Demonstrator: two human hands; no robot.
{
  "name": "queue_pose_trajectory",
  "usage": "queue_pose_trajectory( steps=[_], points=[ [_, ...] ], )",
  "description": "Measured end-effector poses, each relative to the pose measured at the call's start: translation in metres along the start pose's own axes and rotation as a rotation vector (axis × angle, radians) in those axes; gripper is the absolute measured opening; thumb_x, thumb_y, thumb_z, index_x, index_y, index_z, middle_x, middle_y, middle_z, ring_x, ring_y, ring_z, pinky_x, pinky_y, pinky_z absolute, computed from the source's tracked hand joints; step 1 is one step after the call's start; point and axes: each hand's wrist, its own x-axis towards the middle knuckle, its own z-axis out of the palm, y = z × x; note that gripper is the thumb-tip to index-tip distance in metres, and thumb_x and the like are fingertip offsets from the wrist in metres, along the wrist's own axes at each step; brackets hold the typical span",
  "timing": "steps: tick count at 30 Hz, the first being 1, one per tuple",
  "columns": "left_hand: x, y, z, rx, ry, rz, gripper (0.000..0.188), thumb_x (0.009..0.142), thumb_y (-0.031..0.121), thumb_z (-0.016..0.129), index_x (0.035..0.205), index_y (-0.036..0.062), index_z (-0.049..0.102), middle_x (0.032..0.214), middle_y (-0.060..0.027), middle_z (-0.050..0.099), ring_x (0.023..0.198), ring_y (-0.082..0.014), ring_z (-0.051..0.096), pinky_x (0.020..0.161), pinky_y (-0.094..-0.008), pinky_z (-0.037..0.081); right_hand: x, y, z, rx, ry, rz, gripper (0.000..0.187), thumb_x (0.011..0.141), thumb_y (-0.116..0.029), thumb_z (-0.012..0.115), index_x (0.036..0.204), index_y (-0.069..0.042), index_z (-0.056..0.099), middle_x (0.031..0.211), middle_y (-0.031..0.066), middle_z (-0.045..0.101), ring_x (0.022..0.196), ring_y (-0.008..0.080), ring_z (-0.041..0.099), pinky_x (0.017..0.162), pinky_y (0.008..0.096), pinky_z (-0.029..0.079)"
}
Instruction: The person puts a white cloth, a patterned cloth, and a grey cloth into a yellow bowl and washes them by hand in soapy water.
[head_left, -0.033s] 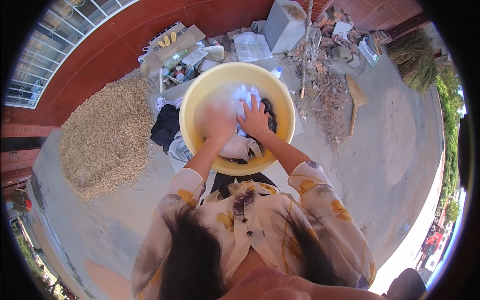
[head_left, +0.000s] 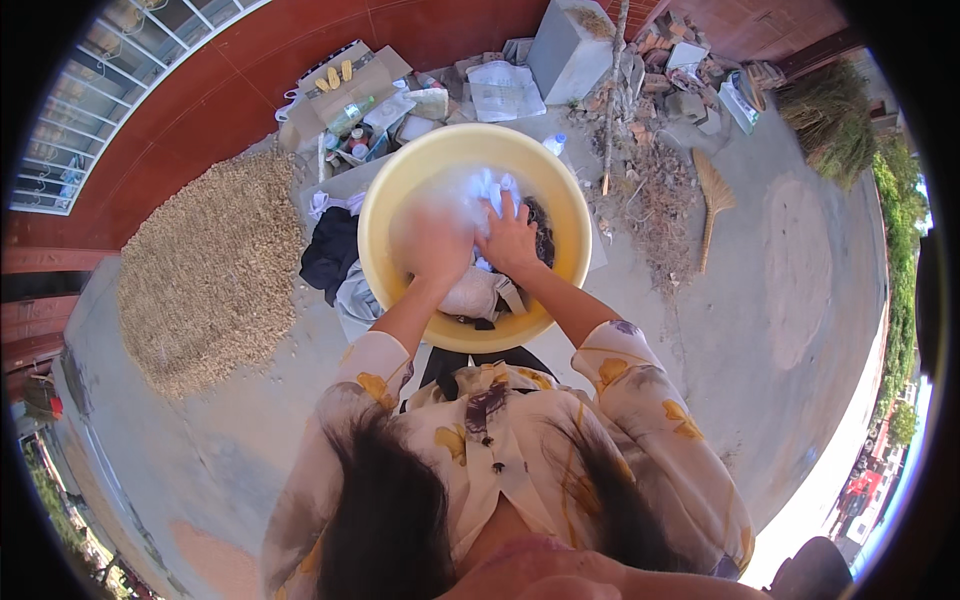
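A large yellow basin stands before me with both my hands inside it. My right hand is bent over a bunched white cloth, its fingers pressed into the fabric. Left of it, my left hand reaches toward the same cloth, but a pale haze smears its fingers and what they touch. Dark patterned fabric lies along the basin's right inner wall. A pale beige garment with a strap rests near my wrists, partly under my forearms.
Dark clothes and a grey garment lie left of the basin. Farther left spreads a heap of small tan pieces. Behind are a cardboard box, bottles and rubble. A broom lies right; a white bottle stands behind the basin.
My right hand has shifted very slightly left on the white cloth, its fingers a little closer together. Everything else looks the same.
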Motion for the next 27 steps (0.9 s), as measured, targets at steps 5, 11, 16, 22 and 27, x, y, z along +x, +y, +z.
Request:
queue_pose_trajectory(
  steps=[5, 11, 16, 22, 27],
  points=[
    [0.040, 0.003, 0.018, -0.059, -0.213, 0.034, 0.045, 0.087, 0.038, 0.060, 0.121, 0.0103, 0.053, 0.126, -0.0216, 0.053, 0.114, -0.0378, 0.055, 0.087, -0.0565, 0.047, 0.042, 0.035, 0.025, 0.020, 0.095, -0.169, 0.028, 0.078, -0.026, 0.066, 0.101, -0.010, 0.067, 0.116, 0.0179, 0.052, 0.107, 0.0413, 0.056, 0.072, 0.0531, 0.053],
    [0.064, -0.013, 0.041, -0.179, -0.100, -0.017, 0.036, 0.089, 0.038, 0.059, 0.098, 0.0042, 0.064, 0.094, -0.0185, 0.068, 0.089, -0.0366, 0.066, 0.080, -0.0481, 0.051, 0.070, 0.025, 0.006, 0.119, 0.010, -0.095, 0.036, 0.088, -0.037, 0.056, 0.082, -0.005, 0.071, 0.090, 0.0204, 0.067, 0.076, 0.0368, 0.069, 0.073, 0.0501, 0.055],
    [0.063, -0.013, -0.011, -0.724, 0.026, -0.164, 0.042, 0.094, 0.043, 0.058, 0.090, 0.0014, 0.067, 0.088, -0.0094, 0.070, 0.083, -0.0234, 0.065, 0.074, -0.0385, 0.051, 0.090, 0.054, 0.015, 0.677, -0.088, 0.157, 0.052, 0.094, -0.047, 0.049, 0.083, 0.000, 0.069, 0.084, 0.0238, 0.065, 0.079, 0.0384, 0.068, 0.075, 0.0476, 0.052],
    [0.017, -0.060, -0.067, -1.318, 0.231, -0.413, 0.024, 0.094, 0.024, 0.062, 0.082, 0.0029, 0.064, 0.064, 0.0030, 0.053, 0.062, -0.0046, 0.049, 0.056, -0.0245, 0.041, 0.041, 0.075, -0.049, 0.870, 0.020, -0.119, 0.040, 0.095, -0.034, 0.054, 0.082, 0.003, 0.064, 0.086, 0.0217, 0.058, 0.086, 0.0396, 0.061, 0.077, 0.0464, 0.047],
    [-0.037, -0.044, -0.060, -0.737, 0.054, -0.221, 0.024, 0.090, 0.022, 0.061, 0.110, 0.0079, 0.064, 0.080, -0.0056, 0.063, 0.074, -0.0168, 0.062, 0.069, -0.0327, 0.050, 0.022, 0.101, -0.057, 0.537, 0.008, -0.397, 0.017, 0.084, -0.020, 0.065, 0.083, -0.004, 0.066, 0.086, 0.0173, 0.060, 0.079, 0.0373, 0.058, 0.075, 0.0491, 0.046]
  ],
)
